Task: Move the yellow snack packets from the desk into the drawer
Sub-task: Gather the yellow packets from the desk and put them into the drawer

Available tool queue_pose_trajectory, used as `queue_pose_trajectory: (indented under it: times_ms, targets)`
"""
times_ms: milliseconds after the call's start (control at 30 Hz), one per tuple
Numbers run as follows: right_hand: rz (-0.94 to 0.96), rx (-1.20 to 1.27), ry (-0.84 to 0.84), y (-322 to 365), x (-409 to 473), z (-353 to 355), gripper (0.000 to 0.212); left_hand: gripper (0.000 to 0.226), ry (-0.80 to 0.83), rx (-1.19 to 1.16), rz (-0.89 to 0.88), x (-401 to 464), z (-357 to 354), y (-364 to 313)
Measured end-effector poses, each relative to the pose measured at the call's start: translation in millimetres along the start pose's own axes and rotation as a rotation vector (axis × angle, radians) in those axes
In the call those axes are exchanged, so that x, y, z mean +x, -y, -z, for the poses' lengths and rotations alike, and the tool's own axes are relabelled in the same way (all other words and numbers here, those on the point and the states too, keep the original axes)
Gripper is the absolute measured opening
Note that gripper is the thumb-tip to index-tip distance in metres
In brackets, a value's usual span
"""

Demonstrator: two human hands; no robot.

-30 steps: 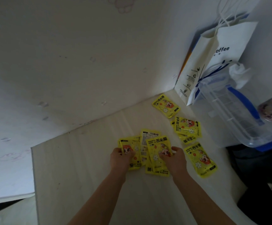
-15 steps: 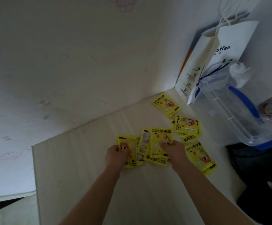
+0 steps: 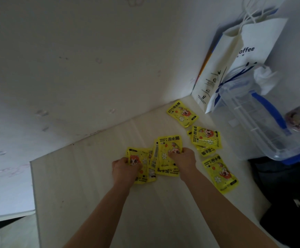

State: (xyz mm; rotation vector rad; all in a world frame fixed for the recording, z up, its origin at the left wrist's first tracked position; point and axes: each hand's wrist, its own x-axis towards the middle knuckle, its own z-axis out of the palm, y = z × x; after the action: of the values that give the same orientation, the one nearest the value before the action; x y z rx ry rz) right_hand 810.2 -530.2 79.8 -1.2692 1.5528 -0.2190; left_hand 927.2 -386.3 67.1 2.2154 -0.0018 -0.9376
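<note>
Pale wood bench [image 3: 84, 185] lies bare from its left edge to the hands. Left hand [image 3: 126, 170] presses, fingers curled, on a yellow packet [image 3: 140, 158]; right hand [image 3: 183, 159] grips an overlapping stack of packets [image 3: 168, 149]. Four more glossy yellow packets [image 3: 206, 138], cartoon faces printed, lie scattered rightward near a clear plastic bin [image 3: 263, 126] and a white paper bag [image 3: 235, 59].

Dim, flat light with a grey-blue cast; soft focus throughout, and wide-angle bending at the edges.

pkts [image 3: 170, 149] yellow w/ red cartoon | bag [image 3: 249, 56] white, blue txt | desk [image 3: 91, 176] pale
</note>
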Motion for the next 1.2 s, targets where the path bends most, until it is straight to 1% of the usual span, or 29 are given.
queue_pose_trajectory:
  times_ms: [67, 200, 233, 333, 500, 800, 900, 967, 1133, 1200]
  targets:
    - [-0.005, 0.011, 0.007, 0, 1, 1, 0.03, 0.066, -0.002, -0.014, -0.004, -4, 2, -3]
    - [-0.013, 0.018, 0.012, -3, 2, 0, 0.033, 0.067, -0.004, -0.041, 0.004, -9, 2, -6]
    - [-0.016, 0.021, 0.015, -4, 2, 0, 0.033, 0.062, 0.002, -0.051, 0.006, -12, 2, -8]
    - [-0.029, 0.025, 0.02, -7, 3, -1, 0.035, 0.036, 0.013, -0.061, -0.007, -16, 3, -10]
    - [-0.03, 0.015, 0.029, -12, 5, -2, 0.039, 0.013, 0.006, -0.113, -0.034, -19, 4, -9]
    - [-0.039, 0.013, 0.016, -7, 7, -6, 0.038, 0.013, 0.027, -0.105, -0.039, -19, 6, -8]
    - [-0.034, 0.033, 0.051, -2, 5, -10, 0.033, 0.017, 0.027, -0.104, -0.038, -21, 6, -11]
    - [-0.045, 0.03, 0.085, -1, 5, -11, 0.032, 0.016, 0.024, -0.096, -0.039, -21, 6, -12]
    - [-0.03, -0.044, 0.093, -5, 8, -9, 0.024, 0.009, 0.012, -0.046, -0.051, -22, 7, -13]
    - [-0.01, -0.07, 0.077, -5, 7, -8, 0.027, 0.013, -0.004, -0.006, -0.063, -21, 7, -13]
